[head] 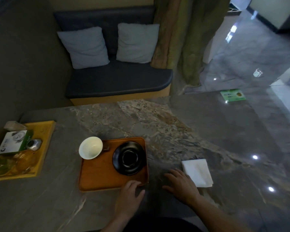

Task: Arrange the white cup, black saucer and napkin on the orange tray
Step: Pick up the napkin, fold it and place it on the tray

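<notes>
At the far left of the grey marble-patterned bench (pixel 157 124) sits a yellow rectangular wooden tray (pixel 43 141), crowded with a white and green tissue box (pixel 13 143), a small silver metal pot (pixel 34 144) and some clear amber glassware (pixel 22 162) that is hard to make out in the dim light.

Moving right, the white round ceramic cup (pixel 90 147) stands upright and empty at the far left corner of the orange rounded-corner wooden tray (pixel 99 176); whether it rests fully on the tray or overhangs its edge I cannot tell. Just beside it, on the tray, is a small brown object (pixel 106 149) too dark to identify. The black glossy round saucer (pixel 129 158) lies flat on the right half of the orange tray, apart from the cup, its edge near the tray's right rim.

The person's left hand (pixel 130 194) reaches to the near right corner of the orange tray, fingertips curled over the rim there; its grip looks loosely closed on that corner. The right hand (pixel 181 185) lies palm down on the bench, fingers spread and holding nothing, between the tray and the white folded paper napkin (pixel 197 172). The napkin lies flat on the bench, off the tray, just beside the right hand's outer fingers.

Beyond the bench is a dark blue padded seat (pixel 119 77) with two pale grey cushions (pixel 84 46) leaning against its back.
</notes>
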A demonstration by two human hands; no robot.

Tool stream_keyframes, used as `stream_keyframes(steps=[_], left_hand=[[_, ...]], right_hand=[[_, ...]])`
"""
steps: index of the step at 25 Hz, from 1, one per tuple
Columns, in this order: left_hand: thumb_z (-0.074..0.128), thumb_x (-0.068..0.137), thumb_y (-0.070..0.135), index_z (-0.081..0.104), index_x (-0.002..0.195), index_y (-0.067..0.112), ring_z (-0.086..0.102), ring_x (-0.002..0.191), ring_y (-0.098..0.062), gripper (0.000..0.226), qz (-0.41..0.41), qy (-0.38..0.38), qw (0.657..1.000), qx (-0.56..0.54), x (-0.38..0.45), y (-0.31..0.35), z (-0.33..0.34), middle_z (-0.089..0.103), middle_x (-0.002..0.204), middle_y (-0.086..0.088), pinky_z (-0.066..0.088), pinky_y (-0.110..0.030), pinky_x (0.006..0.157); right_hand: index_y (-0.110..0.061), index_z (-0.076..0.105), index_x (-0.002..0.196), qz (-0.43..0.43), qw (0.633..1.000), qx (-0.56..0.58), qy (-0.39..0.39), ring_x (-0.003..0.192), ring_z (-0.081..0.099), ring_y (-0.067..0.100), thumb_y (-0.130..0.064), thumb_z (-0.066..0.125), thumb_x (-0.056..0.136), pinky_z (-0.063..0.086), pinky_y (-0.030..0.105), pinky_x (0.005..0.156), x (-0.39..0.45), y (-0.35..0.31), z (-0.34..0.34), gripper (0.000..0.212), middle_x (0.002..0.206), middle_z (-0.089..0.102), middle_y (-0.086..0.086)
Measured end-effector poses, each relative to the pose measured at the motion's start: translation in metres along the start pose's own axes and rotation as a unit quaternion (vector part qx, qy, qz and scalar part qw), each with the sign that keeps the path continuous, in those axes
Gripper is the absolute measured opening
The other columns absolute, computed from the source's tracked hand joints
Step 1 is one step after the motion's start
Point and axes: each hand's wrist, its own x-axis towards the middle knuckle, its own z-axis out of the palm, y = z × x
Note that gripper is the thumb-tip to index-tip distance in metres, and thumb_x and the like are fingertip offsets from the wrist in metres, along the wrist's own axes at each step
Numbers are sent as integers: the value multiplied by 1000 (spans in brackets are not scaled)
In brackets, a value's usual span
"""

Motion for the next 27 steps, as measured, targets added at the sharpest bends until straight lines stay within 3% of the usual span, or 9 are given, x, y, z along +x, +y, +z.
stream_keyframes(steps=[4, 10, 18, 22, 27], left_hand=[[66, 87, 38, 61, 120, 24, 53, 113, -11, 37, 39, -40, 998, 2, 15, 43, 24, 58, 120, 6, 40, -22, 96], [65, 83, 50, 55, 128, 27, 51, 118, -11, 51, 60, -147, 985, 67, 50, 91, 49, 56, 129, 3, 39, -26, 101], [72, 63, 63, 52, 128, 34, 52, 114, -13, 74, 48, -174, 982, 57, 98, 137, 59, 56, 127, 4, 43, -28, 89], [71, 61, 62, 35, 141, 32, 28, 134, -25, 94, 21, -165, 974, 152, 111, 150, 66, 36, 145, -1, 33, -45, 107], [70, 60, 63, 28, 141, 35, 22, 130, -25, 96, 28, -155, 964, 216, 112, 153, 79, 28, 142, -1, 31, -47, 105]], right_hand=[[-27, 49, 136, 23, 999, -9, 40, 138, 34, 20, -55, 46, 93, 31, 38, 111, -30, 33, -16, 52, 145, 46, -2], [-32, 48, 138, 89, 995, 21, 43, 134, 40, 17, -57, 45, 93, 32, 38, 110, -60, 102, -23, 52, 145, 48, -4], [-34, 40, 142, 127, 991, 21, 45, 130, 44, 21, -55, 58, 84, 35, 38, 103, -44, 149, -34, 63, 143, 49, -3], [-35, 22, 149, 111, 993, 13, 27, 138, 32, 25, -53, 71, 73, 30, 44, 108, -29, 153, -39, 93, 150, 37, -2], [-38, 3, 153, 112, 994, -6, -14, 148, 2, 34, -53, 75, 72, 10, 54, 117, -15, 152, -32, 109, 162, 8, 2]])
